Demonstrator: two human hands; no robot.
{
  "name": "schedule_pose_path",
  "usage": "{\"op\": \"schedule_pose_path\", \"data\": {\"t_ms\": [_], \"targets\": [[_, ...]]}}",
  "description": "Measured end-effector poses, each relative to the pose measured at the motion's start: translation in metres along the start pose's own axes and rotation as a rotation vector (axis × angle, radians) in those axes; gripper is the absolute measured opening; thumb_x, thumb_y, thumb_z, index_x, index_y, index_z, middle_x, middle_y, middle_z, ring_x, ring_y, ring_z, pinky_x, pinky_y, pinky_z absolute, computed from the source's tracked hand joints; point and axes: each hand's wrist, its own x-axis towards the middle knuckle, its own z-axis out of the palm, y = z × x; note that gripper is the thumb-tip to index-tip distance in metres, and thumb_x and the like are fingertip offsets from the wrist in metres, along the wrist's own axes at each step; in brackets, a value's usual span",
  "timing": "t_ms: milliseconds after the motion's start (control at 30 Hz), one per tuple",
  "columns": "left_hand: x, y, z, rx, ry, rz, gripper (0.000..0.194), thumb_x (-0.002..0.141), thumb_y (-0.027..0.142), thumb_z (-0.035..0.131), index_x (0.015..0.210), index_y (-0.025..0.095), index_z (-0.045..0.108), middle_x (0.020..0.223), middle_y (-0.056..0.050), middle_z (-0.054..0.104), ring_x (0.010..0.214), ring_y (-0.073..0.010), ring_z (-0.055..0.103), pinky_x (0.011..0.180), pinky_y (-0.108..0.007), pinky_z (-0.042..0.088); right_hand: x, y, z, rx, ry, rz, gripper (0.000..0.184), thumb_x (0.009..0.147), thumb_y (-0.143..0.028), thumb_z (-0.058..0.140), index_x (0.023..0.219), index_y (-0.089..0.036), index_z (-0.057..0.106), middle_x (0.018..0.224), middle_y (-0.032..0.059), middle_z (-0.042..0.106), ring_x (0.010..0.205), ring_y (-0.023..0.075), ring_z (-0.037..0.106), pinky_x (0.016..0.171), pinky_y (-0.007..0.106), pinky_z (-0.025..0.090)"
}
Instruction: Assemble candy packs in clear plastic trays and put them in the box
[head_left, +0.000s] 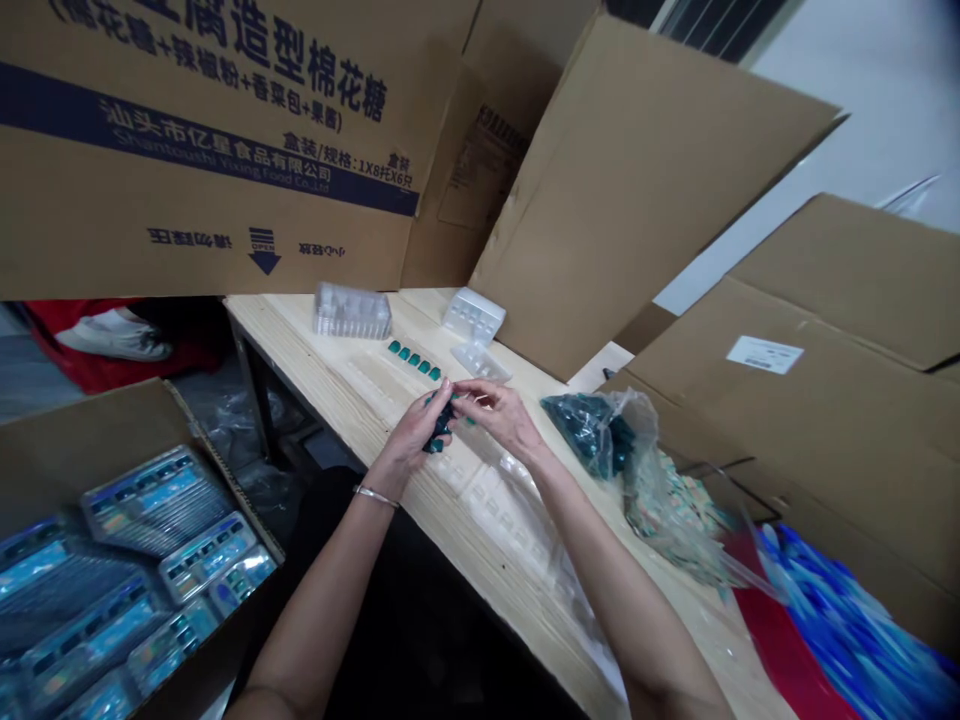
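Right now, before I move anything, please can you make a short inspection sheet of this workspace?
Surface: pale wooden table, grain visible.
Job's things: dark teal pieces; row of teal pieces; clear plastic trays; plastic bag of teal pieces.
Clutter: cardboard cartons; open box of blue packs.
Grippers: left hand holds the dark teal pieces; right hand is right beside them.
Cables: nothing seen.
Surroundings: white shoe on red fabric, beyond the table.
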Motion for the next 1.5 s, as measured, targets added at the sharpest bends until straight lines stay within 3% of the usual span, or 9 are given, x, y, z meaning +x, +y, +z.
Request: {"op": "schedule_pose_path", "data": {"t_ms": [167, 400, 533, 733, 900, 1000, 1167, 1333, 1500], "targets": [[-0.003, 0.002, 0.005, 0.015, -0.010, -0.010, 0.042, 0.070, 0.054, 0.063, 0.086, 0.015, 0.061, 0.069, 0.001, 0.050, 0.049, -0.0037, 0.043, 0.034, -0.012, 0.026, -0.001, -0.004, 0.003, 0.177, 0.062, 0.163, 0.023, 0.071, -0.034, 0.067, 0.087, -0.017, 0.069, 0.070, 0.0010, 0.065, 0.063, 0.0117, 0.056, 0.063, 0.025, 0.045], [-0.004, 0.001, 0.005, 0.187, 0.045, 0.052, 0.039, 0.065, 0.042, 0.071, 0.094, 0.018, 0.062, 0.065, 0.004, 0.048, 0.050, -0.0042, 0.043, 0.037, -0.012, 0.029, -0.013, 0.007, -0.011, 0.483, 0.104, 0.266, 0.025, 0.070, -0.037, 0.069, 0.086, -0.018, 0.067, 0.073, 0.0007, 0.066, 0.065, 0.0110, 0.058, 0.067, 0.026, 0.046], [-0.004, -0.005, 0.009, 0.311, 0.127, 0.098, 0.034, 0.066, 0.044, 0.069, 0.088, 0.019, 0.060, 0.066, 0.005, 0.048, 0.048, -0.0039, 0.041, 0.039, -0.013, 0.034, -0.018, 0.005, -0.009, 0.375, 0.184, 0.272, 0.024, 0.066, -0.036, 0.072, 0.080, -0.017, 0.068, 0.070, 0.0005, 0.065, 0.063, 0.0113, 0.057, 0.065, 0.026, 0.045], [-0.005, -0.007, 0.014, 0.149, -0.015, 0.022, 0.031, 0.067, 0.041, 0.070, 0.082, 0.018, 0.055, 0.063, 0.005, 0.043, 0.048, -0.0040, 0.039, 0.036, -0.011, 0.028, -0.022, 0.006, -0.010, 0.348, 0.314, 0.237, 0.024, 0.065, -0.036, 0.072, 0.080, -0.018, 0.065, 0.075, 0.0006, 0.065, 0.065, 0.0110, 0.057, 0.067, 0.026, 0.047], [-0.001, -0.015, 0.014, 0.140, -0.028, -0.027, 0.032, 0.065, 0.041, 0.072, 0.077, 0.017, 0.054, 0.064, 0.004, 0.044, 0.049, -0.0044, 0.041, 0.036, -0.011, 0.028, -0.031, 0.006, -0.016, 0.210, 0.152, 0.191, 0.028, 0.071, -0.039, 0.066, 0.090, -0.018, 0.067, 0.084, 0.0034, 0.064, 0.069, 0.0119, 0.058, 0.067, 0.026, 0.048], [0.001, -0.021, 0.014, 0.201, -0.027, -0.059, 0.031, 0.067, 0.042, 0.070, 0.080, 0.017, 0.056, 0.063, 0.004, 0.043, 0.048, -0.0043, 0.041, 0.036, -0.011, 0.029, -0.035, 0.008, -0.024, 0.058, 0.135, 0.123, 0.026, 0.071, -0.036, 0.067, 0.091, -0.019, 0.069, 0.089, 0.0042, 0.063, 0.073, 0.0126, 0.057, 0.069, 0.026, 0.047], [-0.001, -0.016, 0.013, 0.250, 0.017, -0.010, 0.031, 0.069, 0.041, 0.068, 0.084, 0.015, 0.060, 0.068, 0.002, 0.045, 0.051, -0.0041, 0.040, 0.036, -0.011, 0.028, -0.035, 0.040, -0.036, -0.053, 0.184, 0.136, 0.024, 0.070, -0.034, 0.068, 0.087, -0.017, 0.071, 0.083, 0.0048, 0.064, 0.074, 0.0146, 0.058, 0.069, 0.027, 0.045], [-0.003, -0.002, 0.009, 0.219, 0.042, -0.008, 0.035, 0.066, 0.042, 0.070, 0.085, 0.014, 0.062, 0.068, 0.002, 0.045, 0.051, -0.0042, 0.040, 0.036, -0.011, 0.027, -0.034, 0.086, -0.026, -0.127, 0.205, 0.234, 0.024, 0.066, -0.032, 0.069, 0.082, -0.014, 0.072, 0.077, 0.0056, 0.066, 0.066, 0.0150, 0.058, 0.065, 0.028, 0.045], [-0.002, 0.001, 0.007, 0.179, 0.035, -0.016, 0.035, 0.066, 0.041, 0.071, 0.086, 0.014, 0.062, 0.067, 0.002, 0.045, 0.051, -0.0037, 0.040, 0.036, -0.011, 0.025, -0.038, 0.091, -0.014, -0.294, 0.179, 0.226, 0.018, 0.071, -0.029, 0.066, 0.082, -0.017, 0.072, 0.079, 0.0054, 0.068, 0.068, 0.0157, 0.059, 0.065, 0.027, 0.045]]}}
